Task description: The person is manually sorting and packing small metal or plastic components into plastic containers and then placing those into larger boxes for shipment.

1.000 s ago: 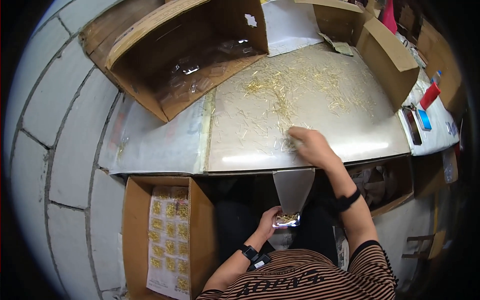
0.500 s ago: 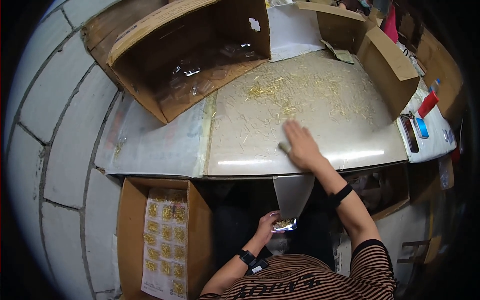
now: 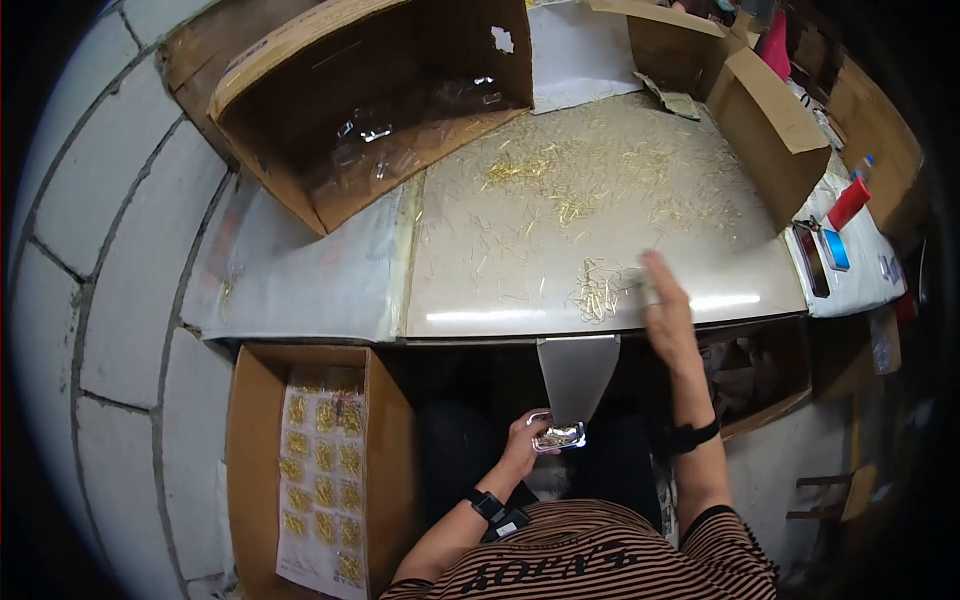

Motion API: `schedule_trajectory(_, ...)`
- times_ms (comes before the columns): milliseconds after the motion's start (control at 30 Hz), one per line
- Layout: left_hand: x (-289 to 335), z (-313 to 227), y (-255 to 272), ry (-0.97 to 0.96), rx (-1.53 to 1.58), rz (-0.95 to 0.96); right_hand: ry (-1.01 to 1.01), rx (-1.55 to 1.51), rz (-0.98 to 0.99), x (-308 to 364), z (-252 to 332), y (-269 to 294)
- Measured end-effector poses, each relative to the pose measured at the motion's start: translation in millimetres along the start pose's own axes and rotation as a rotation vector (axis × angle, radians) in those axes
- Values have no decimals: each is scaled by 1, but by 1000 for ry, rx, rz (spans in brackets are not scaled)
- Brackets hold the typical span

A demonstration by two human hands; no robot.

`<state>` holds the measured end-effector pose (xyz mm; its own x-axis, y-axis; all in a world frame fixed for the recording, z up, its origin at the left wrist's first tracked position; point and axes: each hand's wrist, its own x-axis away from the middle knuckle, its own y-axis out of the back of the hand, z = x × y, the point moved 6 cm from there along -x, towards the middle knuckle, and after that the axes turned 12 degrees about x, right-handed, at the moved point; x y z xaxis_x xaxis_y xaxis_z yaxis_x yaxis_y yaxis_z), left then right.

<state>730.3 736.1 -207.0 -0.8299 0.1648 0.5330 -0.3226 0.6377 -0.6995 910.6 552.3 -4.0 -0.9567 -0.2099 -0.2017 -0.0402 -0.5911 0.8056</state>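
My left hand (image 3: 522, 442) grips a small clear plastic box (image 3: 562, 438) below the table's front edge. Gold-coloured bits show inside the box, under the lower end of a grey chute (image 3: 578, 375). My right hand (image 3: 670, 312) is over the front of the tabletop, its fingers stretched out, holding nothing that I can see. Just left of it lies a small heap of thin gold wire pieces, like paper clips (image 3: 598, 290). Many more gold pieces (image 3: 520, 172) are strewn across the middle and back of the tabletop (image 3: 480, 290).
A cardboard box on its side (image 3: 290, 150) holds clear plastic boxes at the back left. Beside my left arm, an open carton (image 3: 395, 440) contains rows of filled clear boxes (image 3: 323, 457). Cardboard walls (image 3: 775, 130) border the right side, beyond which lie a phone (image 3: 812, 262) and a red object (image 3: 848, 204).
My right hand has moved right and slightly nearer, leaving a small heap of gold wire pieces near the front edge. My left hand still holds the box beneath the chute.
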Motion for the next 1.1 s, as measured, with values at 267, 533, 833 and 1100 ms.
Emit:
schedule_trajectory(267, 0, 7, -11, 21, -90, -8, -26, 466, -6, -25, 39, -46)
schedule_trajectory(533, 10, 6, -19, 34, -12, 32, 383, 306, 45, -17, 100, -85)
schedule_trajectory(833, -5, 5, -33, 102, -12, 56, 360, 302, 109, 99, 94, -20)
schedule_trajectory(1100, 4, 15, -24, 134, -12, 112, 113, -121, 218, 157, 36, -5)
